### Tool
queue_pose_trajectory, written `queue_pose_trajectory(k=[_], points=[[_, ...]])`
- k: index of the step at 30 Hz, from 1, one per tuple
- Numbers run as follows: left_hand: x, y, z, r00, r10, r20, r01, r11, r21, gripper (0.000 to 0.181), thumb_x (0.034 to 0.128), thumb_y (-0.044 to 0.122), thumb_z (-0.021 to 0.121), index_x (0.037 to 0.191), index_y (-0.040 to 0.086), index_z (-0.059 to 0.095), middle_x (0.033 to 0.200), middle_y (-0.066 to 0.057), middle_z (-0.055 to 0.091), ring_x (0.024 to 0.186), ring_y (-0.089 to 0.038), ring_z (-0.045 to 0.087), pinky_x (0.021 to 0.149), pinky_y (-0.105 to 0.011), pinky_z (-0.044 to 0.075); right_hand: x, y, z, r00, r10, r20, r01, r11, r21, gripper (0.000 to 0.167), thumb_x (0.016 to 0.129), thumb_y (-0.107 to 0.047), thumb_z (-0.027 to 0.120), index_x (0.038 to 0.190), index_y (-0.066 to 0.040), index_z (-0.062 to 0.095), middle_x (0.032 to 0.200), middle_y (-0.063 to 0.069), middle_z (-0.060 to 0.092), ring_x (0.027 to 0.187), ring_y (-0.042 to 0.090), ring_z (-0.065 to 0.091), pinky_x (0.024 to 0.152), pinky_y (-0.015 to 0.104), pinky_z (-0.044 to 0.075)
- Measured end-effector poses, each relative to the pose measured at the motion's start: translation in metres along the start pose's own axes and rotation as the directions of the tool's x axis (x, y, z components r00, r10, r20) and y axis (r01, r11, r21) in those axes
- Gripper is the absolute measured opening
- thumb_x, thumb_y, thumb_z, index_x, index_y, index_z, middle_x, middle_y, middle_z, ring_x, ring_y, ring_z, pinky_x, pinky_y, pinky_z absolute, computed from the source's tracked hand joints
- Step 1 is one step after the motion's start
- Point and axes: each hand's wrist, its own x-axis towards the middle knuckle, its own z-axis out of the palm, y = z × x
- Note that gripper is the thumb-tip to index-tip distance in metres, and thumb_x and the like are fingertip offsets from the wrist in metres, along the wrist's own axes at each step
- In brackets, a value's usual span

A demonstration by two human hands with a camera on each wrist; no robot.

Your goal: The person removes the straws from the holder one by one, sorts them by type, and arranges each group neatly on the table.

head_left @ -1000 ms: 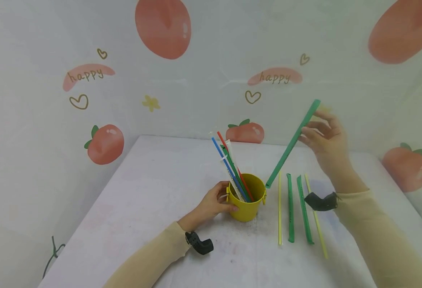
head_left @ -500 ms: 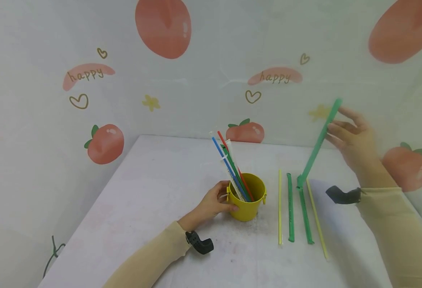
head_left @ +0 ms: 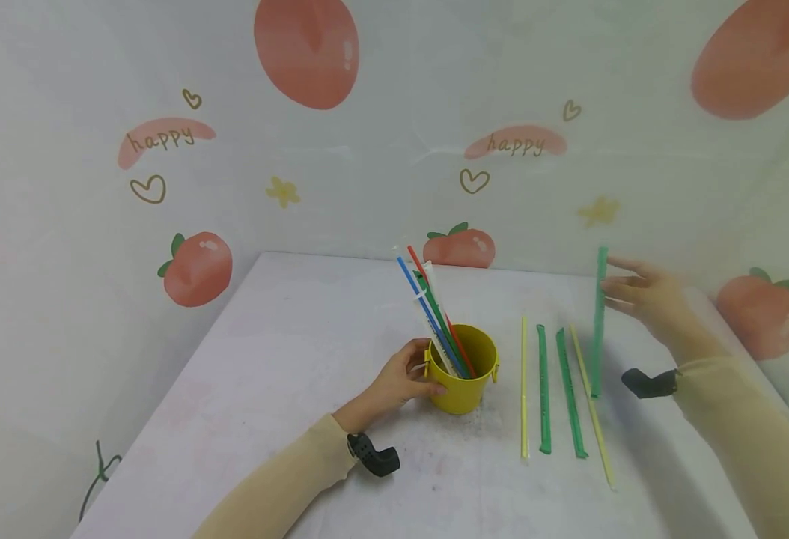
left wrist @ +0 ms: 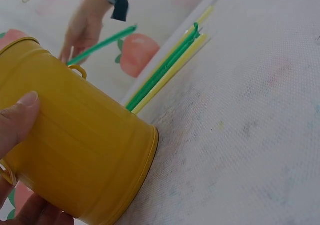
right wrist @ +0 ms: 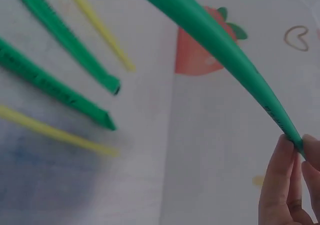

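Note:
A green wrapped straw (head_left: 599, 322) hangs near upright, pinched near its upper end by my right hand (head_left: 650, 296). In the head view its lower end overlaps the rightmost yellow straw (head_left: 599, 442); whether they touch I cannot tell. My left hand (head_left: 401, 378) grips the side of a small yellow bucket (head_left: 458, 393), thumb across its front in the left wrist view. Blue (head_left: 415, 281), red, green and white straws lean left inside the bucket. To its right lie another yellow straw (head_left: 524, 389) and two green wrapped straws, one (head_left: 544, 389) beside the other (head_left: 573, 397).
The white-covered table (head_left: 300, 337) backs onto a wall sheet (head_left: 367, 165) printed with red fruit and "happy" lettering. A dark device is strapped to each wrist. A thin dark green cord (head_left: 101, 475) shows at the far left.
My right hand has carried the green straw rightward, away from the bucket, then lowered it; the straw has swung from slanted to near upright. My left hand and the bucket stay put.

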Motion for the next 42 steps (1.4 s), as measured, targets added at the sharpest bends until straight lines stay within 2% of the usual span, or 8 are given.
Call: queue_pose_trajectory(k=[6, 13, 19, 22, 25, 32, 38, 42], points=[[0.0, 0.001, 0.001, 1.0, -0.012, -0.005, 0.012, 1.0, 0.001, 0.07, 0.0827, 0.005, 0.075, 0.141, 0.005, 0.037, 0.142, -0.013, 0.045, 0.135, -0.03, 0.043, 0.115, -0.041, 0.035, -0.003, 0.022, -0.017, 0.995, 0.1, 0.012, -0.095, 0.967, -0.235, 0.056, 0.092, 0.001, 0.061, 0.143, -0.009, 0.041, 0.091, -0.009, 0.07, 0.087, 0.002, 0.068, 0.076, 0.015, 0.056], [-0.001, 0.002, 0.001, 1.0, -0.012, -0.007, 0.012, 1.0, 0.004, 0.07, 0.0831, 0.005, 0.075, 0.141, 0.005, 0.037, 0.143, -0.013, 0.045, 0.135, -0.03, 0.043, 0.115, -0.041, 0.035, -0.009, 0.046, -0.025, 0.982, 0.187, -0.003, -0.165, 0.857, -0.489, 0.067, 0.094, -0.01, 0.063, 0.146, 0.01, 0.026, 0.09, -0.019, 0.066, 0.086, -0.004, 0.065, 0.076, 0.015, 0.057], [-0.001, 0.001, 0.001, 1.0, -0.014, -0.007, 0.014, 1.0, 0.003, 0.07, 0.0829, 0.004, 0.075, 0.141, 0.005, 0.037, 0.143, -0.013, 0.045, 0.136, -0.03, 0.042, 0.115, -0.041, 0.035, -0.014, 0.061, -0.027, 0.965, 0.262, -0.006, -0.223, 0.809, -0.543, 0.072, 0.092, -0.013, 0.066, 0.144, 0.015, 0.024, 0.098, -0.009, 0.066, 0.085, -0.004, 0.065, 0.08, 0.019, 0.057], [-0.001, 0.0, 0.001, 1.0, -0.018, -0.01, 0.018, 1.0, 0.007, 0.069, 0.0831, 0.005, 0.075, 0.141, 0.005, 0.037, 0.142, -0.013, 0.045, 0.135, -0.03, 0.043, 0.115, -0.041, 0.035, -0.017, 0.066, -0.027, 0.96, 0.279, -0.012, -0.234, 0.781, -0.579, 0.072, 0.092, -0.014, 0.066, 0.144, 0.014, 0.025, 0.11, 0.016, 0.067, 0.085, -0.003, 0.065, 0.081, 0.022, 0.058], [-0.001, 0.0, 0.001, 1.0, -0.019, -0.01, 0.019, 1.0, 0.006, 0.069, 0.0832, 0.005, 0.075, 0.141, 0.006, 0.037, 0.142, -0.013, 0.045, 0.135, -0.029, 0.043, 0.115, -0.041, 0.035, -0.019, 0.07, -0.028, 0.954, 0.299, -0.028, -0.254, 0.752, -0.609, 0.072, 0.093, -0.017, 0.065, 0.145, 0.013, 0.025, 0.126, 0.037, 0.054, 0.086, -0.002, 0.065, 0.082, 0.025, 0.058], [-0.001, 0.001, 0.001, 1.0, -0.016, -0.007, 0.017, 1.0, 0.008, 0.068, 0.0835, 0.005, 0.074, 0.141, 0.005, 0.037, 0.142, -0.013, 0.045, 0.135, -0.03, 0.043, 0.115, -0.041, 0.035, -0.026, 0.077, -0.03, 0.938, 0.344, -0.04, -0.279, 0.682, -0.676, 0.072, 0.093, -0.023, 0.065, 0.144, 0.012, 0.028, 0.131, 0.038, 0.049, 0.093, 0.008, 0.067, 0.084, 0.028, 0.058], [-0.001, 0.001, 0.001, 1.0, -0.012, -0.005, 0.012, 1.0, 0.006, 0.069, 0.0827, 0.005, 0.075, 0.141, 0.005, 0.038, 0.142, -0.013, 0.045, 0.135, -0.03, 0.043, 0.115, -0.041, 0.035, -0.029, 0.08, -0.029, 0.93, 0.368, -0.018, -0.284, 0.685, -0.671, 0.072, 0.093, -0.022, 0.064, 0.143, 0.014, 0.027, 0.134, 0.042, 0.042, 0.107, 0.027, 0.066, 0.087, 0.033, 0.058], [-0.001, 0.001, 0.001, 1.0, -0.007, -0.005, 0.007, 1.0, 0.005, 0.069, 0.0826, 0.006, 0.076, 0.14, 0.005, 0.038, 0.143, -0.013, 0.045, 0.135, -0.03, 0.043, 0.115, -0.041, 0.035, -0.029, 0.081, -0.028, 0.926, 0.377, -0.031, -0.3, 0.681, -0.668, 0.071, 0.093, -0.019, 0.065, 0.143, 0.015, 0.028, 0.131, 0.042, 0.045, 0.105, 0.027, 0.066, 0.085, 0.032, 0.059]])
